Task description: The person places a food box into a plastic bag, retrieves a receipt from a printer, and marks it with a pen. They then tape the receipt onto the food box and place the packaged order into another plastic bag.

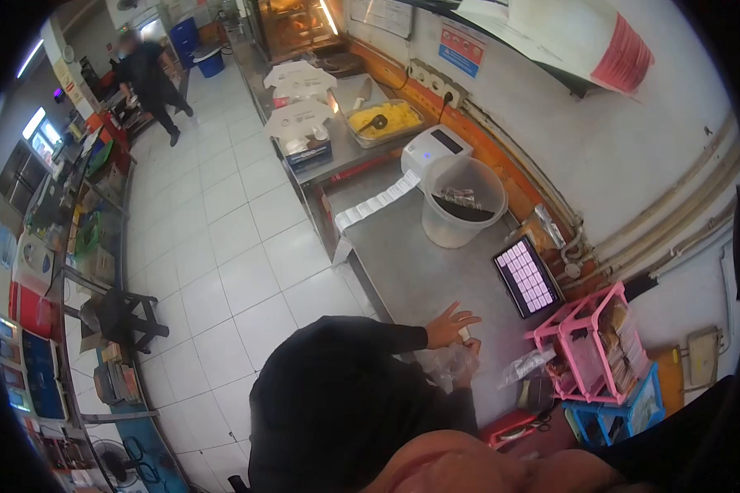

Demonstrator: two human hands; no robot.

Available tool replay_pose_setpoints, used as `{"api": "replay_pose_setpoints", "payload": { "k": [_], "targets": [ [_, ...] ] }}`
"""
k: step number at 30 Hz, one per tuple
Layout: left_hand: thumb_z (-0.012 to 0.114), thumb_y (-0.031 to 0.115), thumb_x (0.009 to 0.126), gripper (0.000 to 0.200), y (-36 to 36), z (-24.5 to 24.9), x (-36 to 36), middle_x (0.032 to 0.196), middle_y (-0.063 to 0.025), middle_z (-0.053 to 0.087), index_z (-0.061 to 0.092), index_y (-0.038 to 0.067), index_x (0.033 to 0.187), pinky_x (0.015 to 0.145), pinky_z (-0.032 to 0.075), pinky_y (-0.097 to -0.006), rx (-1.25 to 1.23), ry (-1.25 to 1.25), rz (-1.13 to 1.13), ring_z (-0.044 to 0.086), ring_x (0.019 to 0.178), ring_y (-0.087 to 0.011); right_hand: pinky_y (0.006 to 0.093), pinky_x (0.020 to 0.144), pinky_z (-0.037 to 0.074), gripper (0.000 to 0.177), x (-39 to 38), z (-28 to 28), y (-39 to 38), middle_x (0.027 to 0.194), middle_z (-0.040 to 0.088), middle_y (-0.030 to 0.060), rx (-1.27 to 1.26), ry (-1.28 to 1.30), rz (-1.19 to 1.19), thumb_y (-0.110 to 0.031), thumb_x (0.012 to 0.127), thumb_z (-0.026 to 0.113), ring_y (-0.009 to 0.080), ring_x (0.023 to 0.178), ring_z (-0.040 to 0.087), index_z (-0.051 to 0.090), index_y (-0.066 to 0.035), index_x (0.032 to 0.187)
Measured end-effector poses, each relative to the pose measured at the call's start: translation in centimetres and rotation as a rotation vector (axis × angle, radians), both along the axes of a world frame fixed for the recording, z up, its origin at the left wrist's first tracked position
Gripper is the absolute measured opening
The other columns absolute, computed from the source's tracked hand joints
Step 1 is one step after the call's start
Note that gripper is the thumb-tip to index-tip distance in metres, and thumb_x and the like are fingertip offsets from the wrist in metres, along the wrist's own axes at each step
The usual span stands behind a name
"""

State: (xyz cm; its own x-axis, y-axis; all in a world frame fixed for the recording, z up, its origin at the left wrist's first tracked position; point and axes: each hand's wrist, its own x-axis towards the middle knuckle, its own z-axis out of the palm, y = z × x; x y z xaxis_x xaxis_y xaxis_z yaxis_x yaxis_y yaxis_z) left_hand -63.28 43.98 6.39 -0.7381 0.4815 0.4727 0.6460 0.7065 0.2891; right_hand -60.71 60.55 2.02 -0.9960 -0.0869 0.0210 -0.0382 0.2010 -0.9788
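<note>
Near the front edge of the metal table (409,271), my left hand (447,325) has its fingers spread, just above a small white piece (464,334). Whether it touches that piece is unclear. My right hand (469,366) is closed around a clear plastic container (450,362), close below the left hand. The container's shape and contents are hard to make out. Both arms are in dark sleeves.
A tablet (524,278), a pink basket (580,349) and a blue basket (645,411) stand to the right. Beyond are a clear bucket (452,230), a label printer (436,152) with a label strip (378,203), and a tray of yellow food (395,120). A person (150,78) stands far left.
</note>
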Motion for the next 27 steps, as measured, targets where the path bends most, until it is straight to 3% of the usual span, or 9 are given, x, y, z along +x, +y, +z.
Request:
{"api": "replay_pose_setpoints", "payload": {
  "k": [1,4,7,10,13,16,18,21,27],
  "targets": [
    [0.061,0.026,0.073,0.011,0.1,-0.8,-0.5,0.113,-0.0071,0.058,0.069,0.018,0.075,0.096,0.039,-0.0511,0.002,0.009,-0.029,0.052,0.112,-0.0276,0.0275,0.063,0.046,0.020,0.0,0.4,0.2,0.079,0.054,0.0010,0.061,0.015,0.041,-0.014,0.085,0.061,0.0123,0.070,0.052,0.043,-0.009,0.091],
    [0.061,0.020,0.072,0.009,0.7,-1.5,-1.1,0.086,-0.0105,0.065,0.066,0.013,0.070,0.074,0.051,-0.0436,-0.057,-0.500,-0.076,0.063,0.088,-0.0304,0.0268,0.062,0.046,0.025,-0.4,-0.5,0.6,0.078,0.053,0.0010,0.130,-0.215,-0.027,-0.013,0.081,0.065,0.0130,0.069,0.053,0.043,-0.009,0.092],
    [0.064,0.009,0.063,0.008,1.8,-4.2,-1.9,0.070,-0.0125,0.063,0.066,0.009,0.071,0.062,0.053,-0.0410,-0.014,-0.419,-0.173,0.064,0.072,-0.0341,0.0265,0.064,0.046,0.028,0.1,-1.3,1.8,0.080,0.053,0.0011,0.409,0.007,0.004,-0.013,0.079,0.068,0.0134,0.072,0.054,0.044,-0.009,0.093],
    [0.069,0.010,0.058,0.013,2.5,-2.0,-2.1,0.070,-0.0187,0.064,0.066,0.003,0.068,0.066,0.053,-0.0438,-0.077,-0.582,-0.157,0.065,0.073,-0.0357,0.0269,0.066,0.047,0.028,0.4,-1.8,3.1,0.082,0.053,0.0026,0.284,0.300,0.133,-0.007,0.077,0.066,0.0139,0.075,0.055,0.045,-0.008,0.097],
    [0.072,0.014,0.058,0.016,3.4,-1.4,-2.3,0.072,-0.0214,0.065,0.066,0.001,0.066,0.066,0.053,-0.0431,-0.090,-0.639,-0.080,0.066,0.074,-0.0362,0.0271,0.071,0.048,0.029,1.0,0.5,1.7,0.090,0.058,0.0065,-0.008,0.141,0.036,0.000,0.076,0.063,0.0148,0.080,0.058,0.047,-0.005,0.099],
    [0.075,0.022,0.059,0.022,4.2,-2.6,-2.7,0.070,-0.0194,0.065,0.067,0.003,0.067,0.062,0.053,-0.0405,-0.035,-0.609,0.039,0.066,0.070,-0.0358,0.0271,0.075,0.049,0.034,0.9,-2.1,2.0,0.099,0.061,0.0113,0.065,0.031,-0.099,0.006,0.073,0.064,0.0162,0.086,0.060,0.049,-0.003,0.102],
    [0.078,0.027,0.058,0.030,3.7,-1.8,-2.6,0.069,-0.0196,0.065,0.068,0.001,0.069,0.064,0.054,-0.0387,-0.061,-0.699,0.108,0.066,0.070,-0.0338,0.0284,0.081,0.047,0.044,1.2,-2.1,2.8,0.100,0.061,0.0113,-0.115,-0.105,-0.044,0.004,0.071,0.068,0.0165,0.091,0.059,0.048,-0.002,0.109],
    [0.078,0.025,0.063,0.032,2.7,-7.9,-4.3,0.075,-0.0182,0.067,0.068,-0.002,0.077,0.068,0.055,-0.0356,0.220,-1.303,0.175,0.068,0.072,-0.0264,0.0307,0.088,0.045,0.040,2.1,0.4,1.9,0.103,0.063,0.0129,-0.092,-0.018,0.060,0.003,0.072,0.070,0.0180,0.098,0.059,0.053,0.001,0.108],
    [0.069,0.002,0.071,0.024,1.0,-13.2,-3.1,0.089,-0.0163,0.068,0.065,-0.008,0.093,0.070,0.056,-0.0289,0.862,-1.506,0.013,0.068,0.080,-0.0166,0.0334,0.095,0.042,0.022,1.4,0.5,0.8,0.116,0.062,0.0144,0.172,0.121,0.120,-0.006,0.078,0.070,0.0200,0.105,0.057,0.064,0.003,0.097]
  ]
}}
